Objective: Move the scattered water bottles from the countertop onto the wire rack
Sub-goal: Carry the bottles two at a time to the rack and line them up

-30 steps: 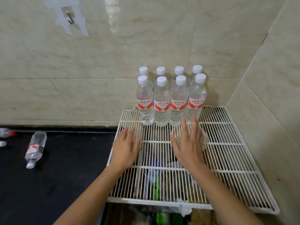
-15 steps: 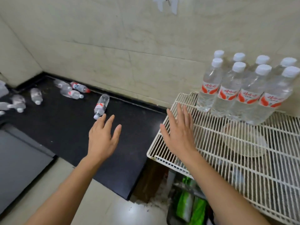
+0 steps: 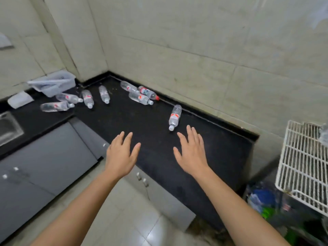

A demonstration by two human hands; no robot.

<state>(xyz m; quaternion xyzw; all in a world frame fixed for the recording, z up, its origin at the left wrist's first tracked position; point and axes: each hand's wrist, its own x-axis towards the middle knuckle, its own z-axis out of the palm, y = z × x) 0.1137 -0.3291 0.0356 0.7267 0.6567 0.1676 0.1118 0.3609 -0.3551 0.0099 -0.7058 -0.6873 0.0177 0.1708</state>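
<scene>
Through the head camera we looked down on the black counter (image 3: pixel 138 125), where eight water bottles lay on their sides, none of them lifted. The nearest bottle (image 3: pixel 175 117) lay close to the back wall, its white cap pointing toward us, just beyond the fingertips of the right hand (image 3: pixel 191 155). That hand hovered palm down, fingers straight and slightly spread, holding nothing. The left hand (image 3: pixel 122 155) hung level with it, well apart, equally spread and empty. We judged that both were stretched out this way to reach for bottles, the right hand for the nearest one. Farther back, three bottles (image 3: pixel 141 98) huddled by the wall, a red-capped bottle (image 3: pixel 148 92) among them, and four more bottles (image 3: pixel 87 98) lay fanned near the corner, beside a clear plastic bin (image 3: pixel 53 84). Round and lying flat, they would roll if nudged, so we reckoned a grasp round the body would serve best. The wire rack (image 3: pixel 305 166) showed only at the right edge, past the end of the counter, so each bottle would need carrying across that gap. Of what stood on the rack we could make out only a clear blurred shape at its far corner. Bags (image 3: pixel 262 197) sat below the rack, and a steel sink (image 3: pixel 8 127) lay at the far left.
</scene>
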